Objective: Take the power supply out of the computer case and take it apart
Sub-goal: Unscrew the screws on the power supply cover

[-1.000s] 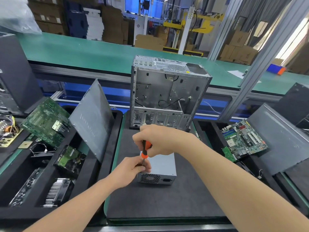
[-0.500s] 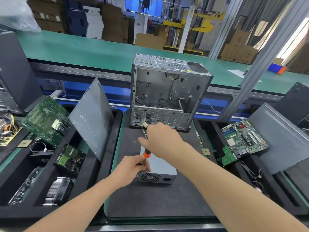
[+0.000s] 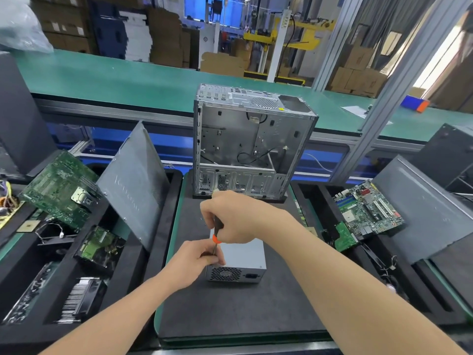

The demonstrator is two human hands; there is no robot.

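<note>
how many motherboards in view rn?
2. The left motherboard leans in the left tray; the right motherboard lies tilted in the right tray. More may lie hidden deeper in the trays.

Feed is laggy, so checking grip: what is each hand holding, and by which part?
Both hold one screwdriver: the right hand grips its black-and-orange handle, the left hand pinches the metal shaft just above the power supply.

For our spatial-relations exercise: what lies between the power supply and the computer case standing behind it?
In the head view, the right hand gripping the screwdriver is there, above otherwise bare black mat.
</note>
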